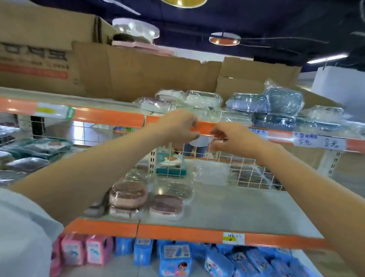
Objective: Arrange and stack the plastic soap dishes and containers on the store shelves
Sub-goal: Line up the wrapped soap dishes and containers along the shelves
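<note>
Cardboard cartons [138,75], brown, fill the back of the top shelf [112,116] from its left end past the middle. Top shelf: orange front edge, handwritten price labels [319,142] toward its right end. Middle shelf [248,212]: grey board, orange front edge, white wire grid [236,165] along its back. Bottom shelf: blue packets [251,270] along the front from middle to right, pink packets [85,249] at the left.

Wrapped soap dishes, white and pink [187,99], sit at the middle of the top shelf near its front edge; blue wrapped dishes [266,103] stacked just right of them. Pink soap dishes with clear lids [128,194], stacked two high, stand near the front edge of the middle shelf, left of centre; a single pink one [166,205] just beside them. A teal boxed dish [170,163] stands at the back against the grid.

Left hand [178,128] and right hand [230,140], both raised at the top shelf's front edge, fingers curled, close together; blur hides whether they pinch anything.
</note>
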{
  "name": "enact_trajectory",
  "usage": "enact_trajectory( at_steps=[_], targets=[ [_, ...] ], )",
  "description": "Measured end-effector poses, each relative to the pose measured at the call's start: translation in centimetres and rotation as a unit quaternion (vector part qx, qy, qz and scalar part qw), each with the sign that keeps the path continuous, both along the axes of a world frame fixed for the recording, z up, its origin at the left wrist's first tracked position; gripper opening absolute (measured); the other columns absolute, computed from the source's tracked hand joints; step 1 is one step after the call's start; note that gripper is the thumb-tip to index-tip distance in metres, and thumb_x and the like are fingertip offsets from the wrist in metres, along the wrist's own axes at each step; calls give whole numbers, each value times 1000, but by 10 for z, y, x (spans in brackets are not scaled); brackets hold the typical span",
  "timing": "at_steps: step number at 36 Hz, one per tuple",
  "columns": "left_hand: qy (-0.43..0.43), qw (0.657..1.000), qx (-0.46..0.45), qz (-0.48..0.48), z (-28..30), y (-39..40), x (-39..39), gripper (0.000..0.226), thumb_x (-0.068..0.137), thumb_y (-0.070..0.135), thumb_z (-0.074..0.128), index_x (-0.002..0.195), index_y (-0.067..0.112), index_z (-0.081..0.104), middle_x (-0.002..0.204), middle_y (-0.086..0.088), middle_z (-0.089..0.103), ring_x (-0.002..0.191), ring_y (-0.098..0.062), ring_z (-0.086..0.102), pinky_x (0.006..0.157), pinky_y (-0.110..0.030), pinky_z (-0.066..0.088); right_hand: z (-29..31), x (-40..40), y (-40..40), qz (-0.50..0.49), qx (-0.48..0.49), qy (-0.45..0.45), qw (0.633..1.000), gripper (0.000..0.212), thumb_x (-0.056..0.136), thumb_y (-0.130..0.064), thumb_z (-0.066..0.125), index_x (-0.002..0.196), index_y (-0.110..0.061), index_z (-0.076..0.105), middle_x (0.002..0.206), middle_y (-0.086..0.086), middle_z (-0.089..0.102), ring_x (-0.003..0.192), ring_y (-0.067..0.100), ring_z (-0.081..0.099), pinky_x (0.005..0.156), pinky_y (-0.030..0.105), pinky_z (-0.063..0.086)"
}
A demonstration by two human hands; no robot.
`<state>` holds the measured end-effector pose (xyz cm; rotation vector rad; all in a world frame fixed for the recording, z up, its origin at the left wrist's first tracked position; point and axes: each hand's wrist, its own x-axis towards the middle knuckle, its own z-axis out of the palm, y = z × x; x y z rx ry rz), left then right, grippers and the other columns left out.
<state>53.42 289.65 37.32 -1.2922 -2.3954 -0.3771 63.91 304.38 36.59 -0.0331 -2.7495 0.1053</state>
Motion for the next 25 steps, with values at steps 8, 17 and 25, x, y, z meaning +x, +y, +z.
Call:
enact_trajectory(
  at_steps=[8,17,25],
  targets=[
    [39,998,44,23,33,1,-41,35,90,33,58,117,10,58,120,-9,54,110,-24,52,91,-35,42,27,-29,12,-15,37,44,998,51,91,-36,60,135,-11,47,133,4,48,122,20,44,101,31,36],
    [-11,995,56,81,51,-13,-115,43,92,38,54,124,9,53,124,-9,53,112,-26,52,92,-38,43,48,-89,14,-21,48,46,998,51,95,-40,51,135,-8,47,132,7,48,125,21,43,105,34,34],
    [-10,991,33,128,56,-32,-175,41,92,38,55,122,10,53,122,-8,57,110,-26,53,92,-38,46,64,-160,-3,-10,25,41,999,47,98,-41,44,133,-10,49,131,6,49,120,20,45,93,24,31]
  ],
)
